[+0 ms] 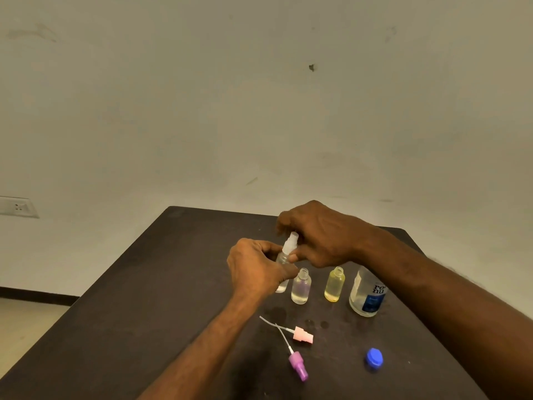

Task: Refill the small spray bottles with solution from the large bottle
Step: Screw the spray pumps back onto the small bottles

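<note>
My left hand (257,267) grips the body of a small clear spray bottle (282,259) that stands on the dark table (161,298). My right hand (320,235) is closed around the white spray head (290,243) on top of it. To the right stand an open clear small bottle (301,287), an open yellow small bottle (334,284) and the large bottle (367,295) with a blue label, partly hidden by my right forearm. A pink spray head (302,334) and a purple spray head (298,365) lie with their tubes on the table in front.
A blue cap (374,359) lies at the front right of the table. Small wet spots (317,324) mark the tabletop near the pink spray head. A wall stands behind the table, with a socket (17,207) at the left.
</note>
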